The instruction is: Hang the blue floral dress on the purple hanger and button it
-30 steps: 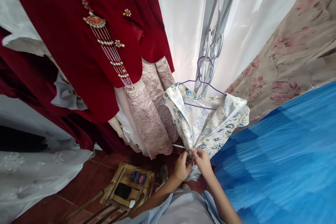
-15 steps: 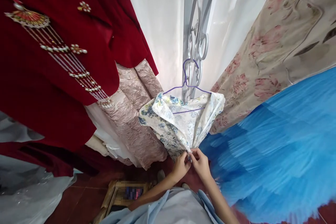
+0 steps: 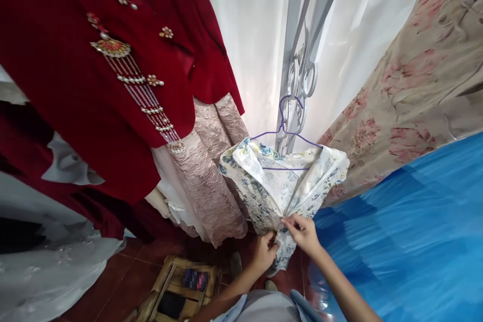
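A white garment with a blue flower print (image 3: pixel 279 183) hangs on a purple wire hanger (image 3: pixel 286 131), which is hooked on a grey metal grille (image 3: pixel 298 75). My left hand (image 3: pixel 265 252) pinches the garment's front edge low down. A little higher, my right hand (image 3: pixel 305 234) grips the opposite front edge. The two edges meet between my hands.
A red embroidered jacket with bead tassels (image 3: pixel 113 70) hangs at the left over a pink brocade skirt (image 3: pixel 211 181). Blue tulle (image 3: pixel 407 231) fills the right, a floral beige fabric (image 3: pixel 407 85) lies above it. A wooden stool (image 3: pixel 181 287) stands on the red tile floor. White curtains hang behind.
The view swung left and back. My right hand has moved up along the garment's front edge while my left hand has dropped slightly lower.
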A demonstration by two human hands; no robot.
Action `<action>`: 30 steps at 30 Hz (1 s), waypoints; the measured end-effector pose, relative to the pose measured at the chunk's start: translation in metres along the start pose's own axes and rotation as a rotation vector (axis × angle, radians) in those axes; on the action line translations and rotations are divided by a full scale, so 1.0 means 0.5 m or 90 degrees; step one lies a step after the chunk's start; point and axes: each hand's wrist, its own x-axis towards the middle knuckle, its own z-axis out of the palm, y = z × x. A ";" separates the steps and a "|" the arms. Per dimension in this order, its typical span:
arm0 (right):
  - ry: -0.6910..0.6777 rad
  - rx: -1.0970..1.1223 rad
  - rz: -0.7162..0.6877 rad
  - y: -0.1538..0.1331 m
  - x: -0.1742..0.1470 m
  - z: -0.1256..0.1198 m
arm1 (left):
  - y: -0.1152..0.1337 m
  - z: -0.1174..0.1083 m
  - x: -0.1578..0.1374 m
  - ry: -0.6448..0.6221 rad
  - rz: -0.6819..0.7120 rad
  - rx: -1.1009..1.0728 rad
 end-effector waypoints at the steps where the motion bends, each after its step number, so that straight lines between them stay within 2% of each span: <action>1: 0.013 -0.004 -0.022 -0.014 0.041 -0.015 | -0.004 0.003 -0.005 0.015 -0.002 0.000; 7: 0.058 -0.034 -0.208 -0.153 0.330 -0.090 | -0.004 0.029 -0.012 0.065 0.054 -0.064; 9: 0.071 -0.038 -0.226 -0.190 0.400 -0.103 | -0.009 0.043 -0.011 0.069 0.058 -0.083; 11: 0.102 -0.037 -0.218 -0.211 0.442 -0.113 | -0.018 0.055 -0.012 0.077 0.057 -0.077; 13: 0.117 -0.035 -0.211 -0.218 0.457 -0.119 | -0.020 0.056 -0.015 0.074 0.059 -0.065; 16: 0.086 -0.023 -0.228 -0.212 0.441 -0.123 | 0.021 0.018 -0.010 0.069 0.098 -0.033; 17: 0.082 -0.023 -0.239 -0.207 0.430 -0.123 | 0.053 -0.007 -0.004 0.092 0.128 -0.012; 19: 0.095 -0.036 -0.267 -0.194 0.407 -0.117 | 0.149 -0.071 0.020 0.190 0.227 0.037; 21: 0.130 -0.066 -0.299 -0.179 0.390 -0.107 | 0.280 -0.143 0.058 0.276 0.382 0.081; 23: 0.182 -0.096 -0.327 -0.166 0.381 -0.095 | 0.426 -0.207 0.105 0.322 0.567 0.119; 24: 0.208 -0.109 -0.340 -0.161 0.379 -0.090 | 0.497 -0.231 0.128 0.312 0.639 0.153; 26: 0.247 -0.126 -0.368 -0.154 0.378 -0.082 | 0.621 -0.263 0.171 0.205 0.710 0.249; 28: 0.269 -0.145 -0.387 -0.152 0.379 -0.078 | 0.706 -0.275 0.204 0.082 0.697 0.351; 30: 0.278 -0.172 -0.393 -0.150 0.378 -0.075 | 0.752 -0.275 0.227 -0.018 0.654 0.442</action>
